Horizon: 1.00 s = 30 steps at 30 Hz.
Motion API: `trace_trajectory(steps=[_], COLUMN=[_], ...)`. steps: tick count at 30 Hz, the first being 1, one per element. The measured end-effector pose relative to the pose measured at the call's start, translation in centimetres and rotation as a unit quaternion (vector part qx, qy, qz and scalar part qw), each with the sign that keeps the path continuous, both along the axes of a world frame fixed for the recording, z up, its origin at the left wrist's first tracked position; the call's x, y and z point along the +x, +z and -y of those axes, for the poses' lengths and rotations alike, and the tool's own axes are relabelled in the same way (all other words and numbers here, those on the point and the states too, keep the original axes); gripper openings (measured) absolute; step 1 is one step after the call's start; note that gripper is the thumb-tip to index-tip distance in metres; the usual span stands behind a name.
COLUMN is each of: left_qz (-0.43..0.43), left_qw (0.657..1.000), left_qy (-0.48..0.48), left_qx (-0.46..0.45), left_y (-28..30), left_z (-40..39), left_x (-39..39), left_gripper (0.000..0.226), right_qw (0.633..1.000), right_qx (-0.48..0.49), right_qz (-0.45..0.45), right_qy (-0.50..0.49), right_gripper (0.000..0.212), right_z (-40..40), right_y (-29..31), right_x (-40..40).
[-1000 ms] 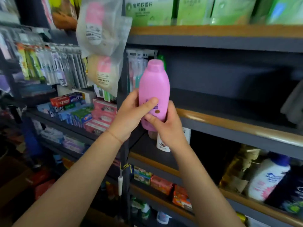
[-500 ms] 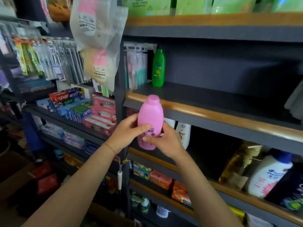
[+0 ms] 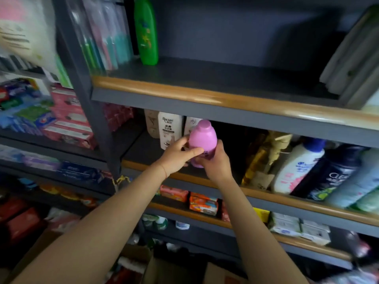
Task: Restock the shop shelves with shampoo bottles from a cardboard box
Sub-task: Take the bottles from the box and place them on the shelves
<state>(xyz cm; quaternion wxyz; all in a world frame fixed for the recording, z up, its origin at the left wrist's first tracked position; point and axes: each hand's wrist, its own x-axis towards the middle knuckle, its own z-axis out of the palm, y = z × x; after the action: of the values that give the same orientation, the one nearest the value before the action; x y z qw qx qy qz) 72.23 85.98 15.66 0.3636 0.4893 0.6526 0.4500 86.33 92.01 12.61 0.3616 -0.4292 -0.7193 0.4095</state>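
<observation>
A pink shampoo bottle [image 3: 203, 137] stands upright in front of the middle shelf [image 3: 266, 196], held from both sides. My left hand [image 3: 177, 155] wraps its left side and my right hand [image 3: 215, 160] grips its lower right. Behind it on that shelf stand white bottles [image 3: 170, 129]. A green shampoo bottle [image 3: 146, 31] stands alone at the back left of the upper shelf [image 3: 205, 95]. Part of a cardboard box [image 3: 174, 271] shows at the bottom, between my forearms.
To the right on the middle shelf stand a gold pump bottle [image 3: 260, 158], a white bottle with a blue cap [image 3: 297, 167] and dark bottles [image 3: 332, 173]. Soap packs [image 3: 203, 203] fill the shelf below. Toothpaste boxes [image 3: 65, 115] and hanging toothbrushes [image 3: 102, 37] are at left.
Both hands have carried the pink bottle down from in front of the upper shelf to the level of the middle shelf. The view has tilted downward.
</observation>
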Motion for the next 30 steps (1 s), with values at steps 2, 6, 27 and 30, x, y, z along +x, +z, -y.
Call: trace_trajectory(steps=[2,6,27,30], left_qz=[-0.009,-0.001,-0.480,-0.487], left_qw=[1.000,1.000,0.872,0.869], left_qy=[-0.006,-0.010,0.010,0.010], left_qx=[-0.018,-0.025,-0.092,-0.088], left_y=[-0.5,-0.6,-7.7,-7.8], left_z=[-1.6,-4.0,-1.7,-1.7], left_x=[1.3,3.3,-1.2,-1.2], left_gripper=[0.057,0.057,0.041,0.040], right_qw=[0.999,0.994,0.974,0.973], right_qx=[-0.002,-0.018,-0.106,-0.117], right_qz=[0.005,-0.021,-0.058,-0.061], right_qy=[-0.037,-0.102,-0.191,-0.190], right_gripper=[0.064,0.081,0.079,0.079], right_z=[-0.7,-1.6,-9.9,-10.0], right_y=[-0.9,-2.3,-1.6,-1.5], right_x=[1.0,1.2,-1.8,-1.8])
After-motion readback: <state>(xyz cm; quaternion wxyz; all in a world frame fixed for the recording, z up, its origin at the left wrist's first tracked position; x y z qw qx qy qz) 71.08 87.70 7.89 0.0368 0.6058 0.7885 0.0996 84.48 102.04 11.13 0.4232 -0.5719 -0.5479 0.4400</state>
